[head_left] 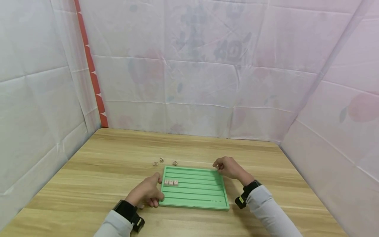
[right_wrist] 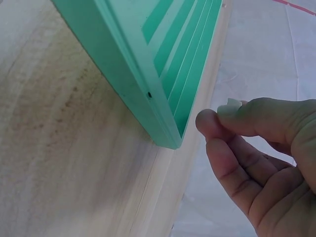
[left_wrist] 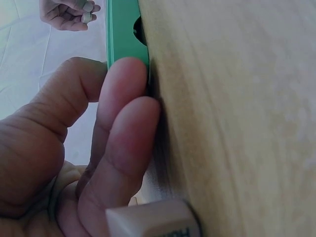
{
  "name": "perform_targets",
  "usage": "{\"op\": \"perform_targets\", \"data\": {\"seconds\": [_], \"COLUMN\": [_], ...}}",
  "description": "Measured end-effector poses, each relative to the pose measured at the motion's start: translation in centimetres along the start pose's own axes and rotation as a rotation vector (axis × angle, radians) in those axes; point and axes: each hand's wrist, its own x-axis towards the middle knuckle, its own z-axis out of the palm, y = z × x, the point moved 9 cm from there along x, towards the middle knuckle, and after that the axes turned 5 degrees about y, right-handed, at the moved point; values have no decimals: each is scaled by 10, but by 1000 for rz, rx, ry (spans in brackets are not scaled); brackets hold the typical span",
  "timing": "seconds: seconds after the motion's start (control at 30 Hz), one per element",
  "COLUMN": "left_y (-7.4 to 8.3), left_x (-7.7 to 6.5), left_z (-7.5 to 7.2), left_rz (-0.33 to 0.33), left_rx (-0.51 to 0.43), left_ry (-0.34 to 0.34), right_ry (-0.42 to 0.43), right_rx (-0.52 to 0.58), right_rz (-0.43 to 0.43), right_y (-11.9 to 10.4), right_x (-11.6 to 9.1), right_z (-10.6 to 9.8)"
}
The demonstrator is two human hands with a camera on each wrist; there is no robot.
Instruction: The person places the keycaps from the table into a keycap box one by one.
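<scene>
A shallow green tray [head_left: 193,204] with raised ridges lies on the table. Three small lettered tiles [head_left: 171,183] stand side by side along one of its rows at the left. My left hand [head_left: 148,191] grips the tray's left edge near the front corner. Close under that hand is a beige tile [left_wrist: 155,219] with dark print, partly cut off in the left wrist view. By the tray's far right corner, my right hand [head_left: 230,168] pinches a small whitish tile [right_wrist: 233,103] between thumb and finger, mostly hidden by them.
Behind the tray, three loose tiles lie on the wooden table [head_left: 127,148]: a left one [head_left: 155,163], a tilted one [head_left: 161,160] and a right one [head_left: 175,163]. Pale cloth walls [head_left: 192,82] enclose the table at the back and sides.
</scene>
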Motion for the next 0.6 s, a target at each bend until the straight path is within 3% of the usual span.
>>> {"op": "perform_targets", "data": {"seconds": [0.4, 0.6], "left_y": [1, 1], "left_x": [0, 1], "left_z": [0, 0], "left_rz": [-6, -1], "left_rx": [-10, -10], "left_ry": [2, -1], "right_ry": [3, 11], "right_rx": [-5, 27], "right_rz": [42, 21], "right_y": [3, -2], "right_x": [0, -2], "right_z": [9, 9]}}
